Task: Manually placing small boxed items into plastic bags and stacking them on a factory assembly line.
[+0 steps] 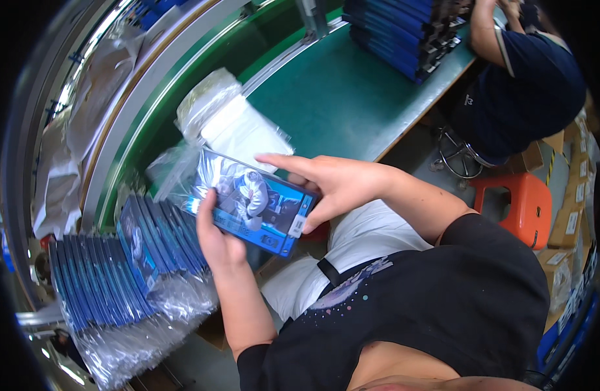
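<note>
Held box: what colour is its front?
The box is mostly blue with a pale figure; head view.

Factory-type wkshop w/ green bench (332, 98), blue pkg stacks (98, 280), brown ctns (568, 228)

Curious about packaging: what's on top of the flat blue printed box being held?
The box bears a small white label; the left hand overlaps one corner, hiding what's beneath.

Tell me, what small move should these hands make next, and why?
Probably the left hand should smooth the loose clear plastic toward the blue box: it juts past the box's left end, while the right hand holds the opposite end.
</note>
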The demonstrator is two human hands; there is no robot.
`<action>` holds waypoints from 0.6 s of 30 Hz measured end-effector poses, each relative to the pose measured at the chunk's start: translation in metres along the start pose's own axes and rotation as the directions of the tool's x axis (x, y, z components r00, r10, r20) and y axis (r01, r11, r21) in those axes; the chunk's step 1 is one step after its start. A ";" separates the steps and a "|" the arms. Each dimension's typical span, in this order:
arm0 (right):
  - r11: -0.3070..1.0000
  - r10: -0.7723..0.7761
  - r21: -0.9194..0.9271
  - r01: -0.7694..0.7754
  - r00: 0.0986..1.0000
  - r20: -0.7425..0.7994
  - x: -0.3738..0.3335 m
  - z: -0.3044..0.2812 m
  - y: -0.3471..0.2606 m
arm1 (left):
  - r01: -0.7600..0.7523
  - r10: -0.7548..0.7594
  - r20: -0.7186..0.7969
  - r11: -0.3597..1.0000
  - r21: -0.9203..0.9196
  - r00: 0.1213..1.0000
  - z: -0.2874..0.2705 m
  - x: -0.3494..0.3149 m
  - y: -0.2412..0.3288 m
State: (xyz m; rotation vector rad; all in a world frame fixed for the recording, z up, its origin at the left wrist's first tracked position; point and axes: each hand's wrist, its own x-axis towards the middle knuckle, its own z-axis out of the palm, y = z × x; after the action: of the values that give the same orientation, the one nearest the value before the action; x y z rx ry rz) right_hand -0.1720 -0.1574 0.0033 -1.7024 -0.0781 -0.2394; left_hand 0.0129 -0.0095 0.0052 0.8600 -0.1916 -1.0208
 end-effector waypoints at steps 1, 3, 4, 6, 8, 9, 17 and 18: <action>0.991 -0.091 -0.110 0.080 0.991 -0.099 0.004 0.002 0.002 | -0.061 0.056 0.040 0.991 0.122 0.998 0.012 -0.008 -0.014; 0.940 -0.251 -0.314 0.134 0.893 -0.372 0.011 0.008 -0.003 | -0.035 -0.004 0.102 0.925 0.379 0.995 0.029 -0.031 -0.033; 0.886 -0.398 -0.404 0.226 0.818 -0.415 0.010 0.008 -0.007 | 0.025 -0.096 0.279 0.969 0.248 0.955 0.034 -0.035 -0.038; 0.722 -0.661 -0.589 0.362 0.612 -0.434 0.004 0.007 -0.018 | -0.020 -0.161 0.456 0.930 0.367 0.875 0.030 -0.035 -0.030; 0.682 -0.728 -0.609 0.405 0.459 -0.509 -0.002 0.013 -0.033 | -0.149 -0.064 0.443 0.891 0.429 0.894 0.033 -0.044 -0.021; 0.636 -0.769 -0.636 0.437 0.430 -0.473 -0.001 0.012 -0.035 | -0.123 -0.056 0.410 0.910 0.397 0.910 0.029 -0.045 -0.017; 0.652 -0.738 -0.380 0.656 0.665 -0.118 0.010 0.044 -0.026 | -0.057 0.045 0.038 0.899 0.435 0.998 0.039 -0.058 -0.008; 0.646 -0.756 -0.373 0.666 0.628 -0.187 0.008 0.033 -0.028 | -0.153 0.161 0.027 0.848 0.508 0.987 0.041 -0.060 -0.003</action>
State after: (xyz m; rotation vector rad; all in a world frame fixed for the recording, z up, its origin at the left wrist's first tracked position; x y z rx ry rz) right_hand -0.1662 -0.1213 0.0283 -1.7999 -0.5147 -1.1962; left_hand -0.0422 0.0160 0.0450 1.3116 -0.5282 -0.8147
